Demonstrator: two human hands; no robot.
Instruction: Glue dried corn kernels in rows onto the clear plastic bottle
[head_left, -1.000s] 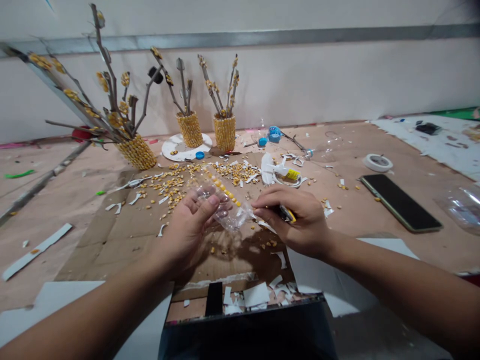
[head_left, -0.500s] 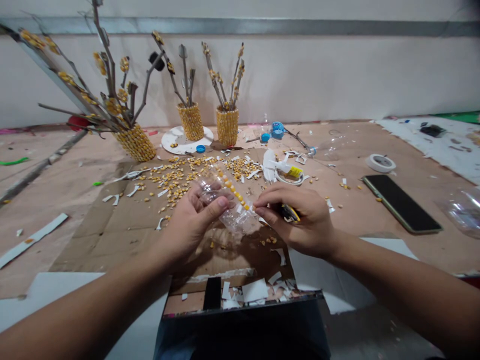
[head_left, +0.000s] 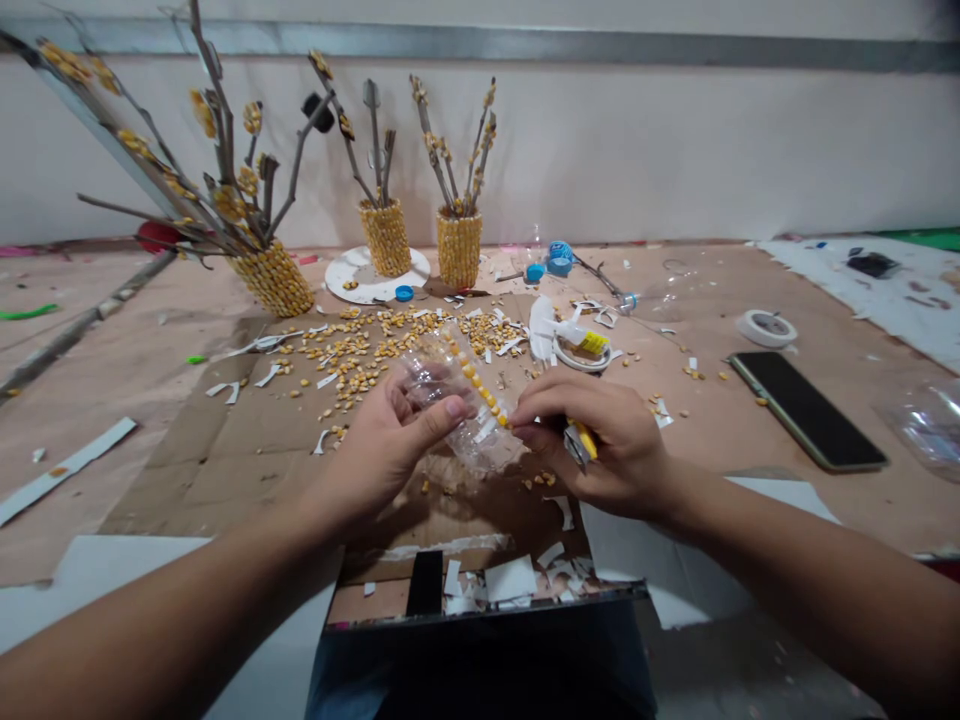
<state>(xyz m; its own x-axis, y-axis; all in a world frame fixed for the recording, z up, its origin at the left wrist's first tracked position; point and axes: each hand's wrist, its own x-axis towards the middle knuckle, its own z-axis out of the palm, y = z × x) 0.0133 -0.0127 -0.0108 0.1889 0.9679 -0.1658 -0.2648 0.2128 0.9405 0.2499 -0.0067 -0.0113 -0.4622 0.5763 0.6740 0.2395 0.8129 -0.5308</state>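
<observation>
My left hand (head_left: pixel 409 425) is wrapped round a clear plastic bottle piece (head_left: pixel 480 440), its thumb pressed on the near side. A single row of yellow corn kernels (head_left: pixel 478 380) runs along the plastic, slanting down to the right. My right hand (head_left: pixel 600 435) has its thumb and fingertips pinched at the lower end of that row, touching or nearly touching the plastic. Whether a kernel is between those fingertips I cannot make out. Held in the same palm is a small yellow-and-grey item (head_left: pixel 581 443), mostly covered by the fingers.
Loose kernels (head_left: pixel 360 350) and paper scraps lie over the cardboard (head_left: pixel 225 440). Behind stand kernel-covered pots (head_left: pixel 459 250) with twigs. A glue bottle (head_left: pixel 581 335), a tape roll (head_left: pixel 766 328) and a phone (head_left: pixel 806 410) lie to the right, near another clear plastic bottle (head_left: pixel 930 425).
Both hands keep their hold, and the bottle piece has shifted very slightly right. The yellow-and-grey item has turned a little in my right palm. The whole view has moved slightly.
</observation>
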